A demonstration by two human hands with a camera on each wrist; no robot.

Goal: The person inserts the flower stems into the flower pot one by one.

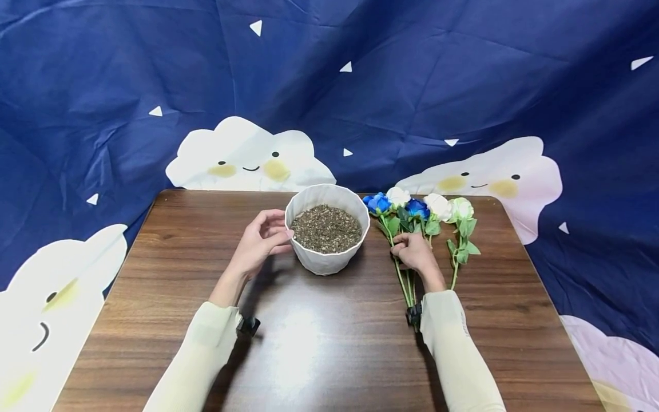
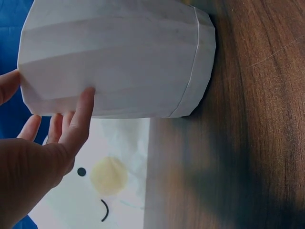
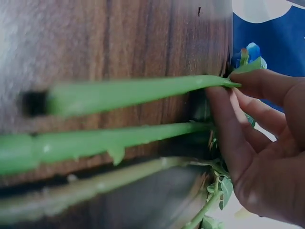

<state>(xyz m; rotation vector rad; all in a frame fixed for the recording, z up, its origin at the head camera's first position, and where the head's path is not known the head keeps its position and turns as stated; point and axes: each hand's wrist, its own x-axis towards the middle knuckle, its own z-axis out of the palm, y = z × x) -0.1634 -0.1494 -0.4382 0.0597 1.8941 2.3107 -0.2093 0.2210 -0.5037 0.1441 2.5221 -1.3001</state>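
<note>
A white faceted flower pot [image 1: 323, 262], filled with dark brown soil [image 1: 326, 229], stands at the table's back middle. My left hand [image 1: 262, 240] touches its left side, thumb at the rim and fingertips against the outer wall, as the left wrist view also shows. Right of the pot lie artificial roses, blue and white. With thumb and index finger, my right hand [image 1: 416, 252] pinches the green stem [image 3: 138, 91] of the leftmost blue rose [image 1: 379, 203]. Other stems [image 3: 86, 145] lie beneath and beside that hand. A white rose [image 1: 460, 209] with a leafy stem lies rightmost.
The brown wooden table [image 1: 329, 366] has its back edge just behind the pot and flowers. A dark blue cloth [image 1: 288, 68] with white clouds hangs behind and around it. Another blue rose [image 1: 417, 209] lies between two white ones.
</note>
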